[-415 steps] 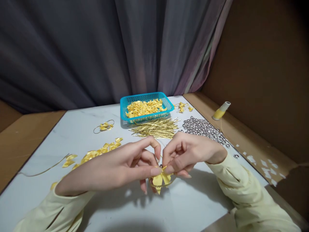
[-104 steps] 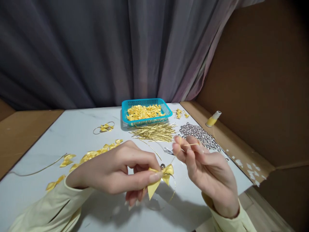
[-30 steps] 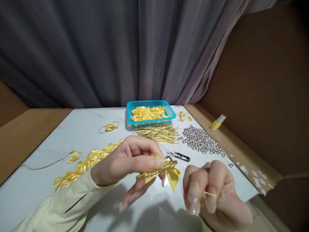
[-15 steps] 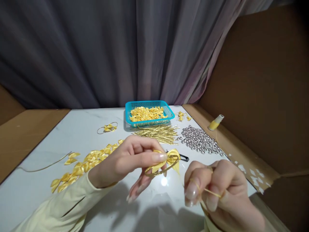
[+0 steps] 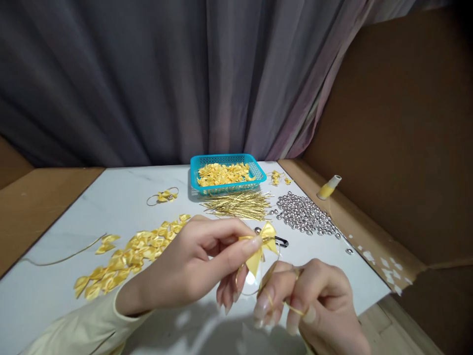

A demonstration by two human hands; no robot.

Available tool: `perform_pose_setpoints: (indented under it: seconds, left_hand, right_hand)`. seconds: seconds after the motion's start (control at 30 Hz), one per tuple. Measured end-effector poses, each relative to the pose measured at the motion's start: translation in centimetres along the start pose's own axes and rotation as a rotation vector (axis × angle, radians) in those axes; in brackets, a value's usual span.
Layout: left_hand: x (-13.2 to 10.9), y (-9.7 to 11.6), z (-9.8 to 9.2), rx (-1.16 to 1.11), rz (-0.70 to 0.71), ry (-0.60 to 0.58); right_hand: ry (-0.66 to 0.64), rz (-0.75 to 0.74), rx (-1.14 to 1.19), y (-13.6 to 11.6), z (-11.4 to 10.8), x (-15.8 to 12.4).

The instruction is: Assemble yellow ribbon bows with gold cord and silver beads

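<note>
My left hand [image 5: 210, 256] pinches a yellow satin ribbon bow [image 5: 266, 237] between thumb and forefinger. A thin gold wire ring [image 5: 249, 294] hangs below the bow, partly hidden by my fingers. My right hand [image 5: 314, 301], lower and to the right, has its fingers curled tightly around a yellow thread [image 5: 294, 309], which is wound over the fingers. Just beyond the bow lie a black-handled tool [image 5: 282, 241], mostly covered, and a silver bead [image 5: 257, 230].
A blue basket [image 5: 195, 185] of yellow bows stands at the back. Gold wire ties [image 5: 240, 205] and silver beads [image 5: 305, 212] are heaped before it. Loose bows [image 5: 142, 244] spread at left, near a gold wire [image 5: 66, 259]. A thread spool [image 5: 328, 187] stands right, past white scraps [image 5: 386, 266].
My right hand has moved left and closer to my left hand. The bow has turned more upright, and the ring has swung below it. A silver bead now shows behind the bow.
</note>
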State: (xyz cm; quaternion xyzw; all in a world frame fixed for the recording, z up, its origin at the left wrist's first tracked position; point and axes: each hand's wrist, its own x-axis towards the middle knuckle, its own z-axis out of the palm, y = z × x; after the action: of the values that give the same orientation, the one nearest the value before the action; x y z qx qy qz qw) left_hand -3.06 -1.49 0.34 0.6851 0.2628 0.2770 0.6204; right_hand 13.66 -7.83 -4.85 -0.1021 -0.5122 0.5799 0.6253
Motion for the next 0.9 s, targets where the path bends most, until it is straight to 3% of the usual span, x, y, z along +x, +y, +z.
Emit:
perform_pose_setpoints:
  seconds: [0.37, 0.53, 0.77, 0.9]
  left_hand:
    - [0.5, -0.1, -0.4, 0.009, -0.150, -0.186]
    - [0.3, -0.1, -0.5, 0.039, -0.197, -0.291]
    - [0.4, -0.2, -1.3, -0.104, -0.184, -0.396]
    - [0.3, -0.4, -1.7, -0.209, -0.201, -0.343]
  right_hand:
    - [0.155, -0.162, -0.191, -2.2, -2.1, 0.6]
    - [0.293, -0.075, -0.043, -1.9, -2.5, 2.4]
    - [0.214, 0.061, 0.329, -1.0, -3.3, 2.8]
    - [0.092, 0.056, 0.426, -0.6, -2.7, 2.1]
